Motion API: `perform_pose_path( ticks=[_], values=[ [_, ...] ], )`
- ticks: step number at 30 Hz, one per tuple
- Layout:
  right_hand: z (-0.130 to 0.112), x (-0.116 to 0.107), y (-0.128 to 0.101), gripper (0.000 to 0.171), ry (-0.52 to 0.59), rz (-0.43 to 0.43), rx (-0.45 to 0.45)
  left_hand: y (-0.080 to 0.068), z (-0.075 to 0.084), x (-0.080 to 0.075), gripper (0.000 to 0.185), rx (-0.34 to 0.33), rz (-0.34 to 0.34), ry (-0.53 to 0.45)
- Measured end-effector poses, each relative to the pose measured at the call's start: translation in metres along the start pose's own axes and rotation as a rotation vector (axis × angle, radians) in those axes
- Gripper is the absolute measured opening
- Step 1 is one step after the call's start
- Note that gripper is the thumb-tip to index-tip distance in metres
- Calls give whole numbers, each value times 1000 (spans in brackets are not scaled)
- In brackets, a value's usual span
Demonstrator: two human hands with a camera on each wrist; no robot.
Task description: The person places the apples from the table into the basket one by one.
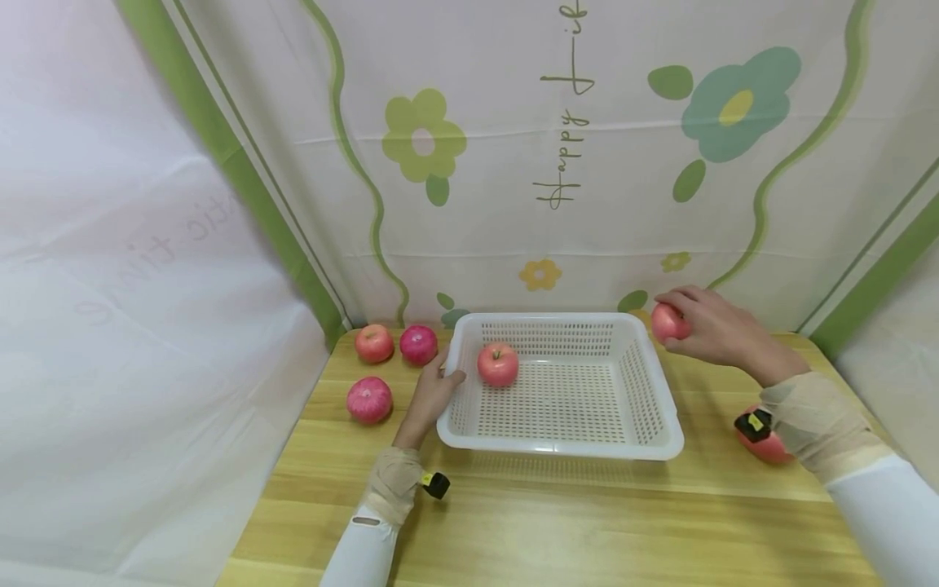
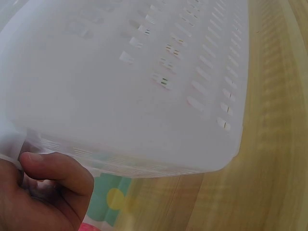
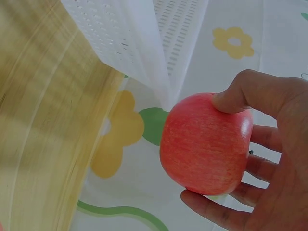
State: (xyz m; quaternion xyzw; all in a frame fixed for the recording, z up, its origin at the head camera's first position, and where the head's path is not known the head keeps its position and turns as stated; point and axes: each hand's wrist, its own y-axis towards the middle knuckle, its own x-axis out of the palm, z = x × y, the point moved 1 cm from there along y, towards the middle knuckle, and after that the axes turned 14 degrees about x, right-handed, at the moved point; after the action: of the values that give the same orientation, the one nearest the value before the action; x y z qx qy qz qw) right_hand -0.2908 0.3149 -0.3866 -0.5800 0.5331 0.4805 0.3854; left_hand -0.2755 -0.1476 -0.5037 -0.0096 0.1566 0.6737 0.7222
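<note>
Your right hand (image 1: pixel 722 330) is curled round a red apple (image 1: pixel 669 322), thumb on top & fingers under it per the right wrist view, where the same apple (image 3: pixel 206 143) sits in your palm w/ the thumb (image 3: pixel 240 96) pressed on its upper edge. That apple is just outside the far right corner of the white basket (image 1: pixel 645 383), close to the floral backdrop (image 1: pixel 513 163), above the wooden table (image 1: pixel 557 522); can't tell if it touches the tabletop. Your left hand (image 1: pixel 433 391) is at the basket's left wall, thumb hooked over the rim; the left wrist view shows the thumb (image 2: pixel 57 168) pinching the rim w/ the basket wall (image 2: pixel 144 86) filling most of the pic. Inside the basket, near its far left corner, lies one apple in the basket (image 1: pixel 498 364), stem up, just beside your left hand's fingertips but w/ the wall between. Left of the basket: 3 loose apples, two at the back (image 1: pixel 375 343) (image 1: pixel 419 344) side by side, one nearer you (image 1: pixel 369 399). Another apple (image 1: pixel 766 444) lies on the table right of the basket, partly hidden by your right wrist.
</note>
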Motion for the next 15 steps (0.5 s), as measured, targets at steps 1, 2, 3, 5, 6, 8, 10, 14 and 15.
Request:
perform_pose_path(
  ticks=[1,2,3,5,6,8,10,14,15],
  values=[
    [0,0,0,68,1,2,-1,0,0,0,71,-2,1,0],
    [-1,0,0,68,2,5,-3,0,0,0,70,-1,0,-2],
    [-2,1,1,67,3,8,-7,0,0,0,70,-2,0,-2],
    [-4,1,1,66,7,14,-8,1,0,1,70,-5,-1,-2],
    [-4,2,1,66,9,16,-8,1,0,1,70,-5,-3,0],
    [-6,2,3,66,9,21,-11,1,1,1,70,-6,-6,2],
    [-8,3,4,66,10,23,-10,1,1,1,70,-9,-7,2],
    [-12,4,6,66,7,23,-11,1,1,1,70,-12,-5,-3],
    [-13,4,7,66,8,21,-9,1,0,1,70,-13,-4,-4]
  ],
)
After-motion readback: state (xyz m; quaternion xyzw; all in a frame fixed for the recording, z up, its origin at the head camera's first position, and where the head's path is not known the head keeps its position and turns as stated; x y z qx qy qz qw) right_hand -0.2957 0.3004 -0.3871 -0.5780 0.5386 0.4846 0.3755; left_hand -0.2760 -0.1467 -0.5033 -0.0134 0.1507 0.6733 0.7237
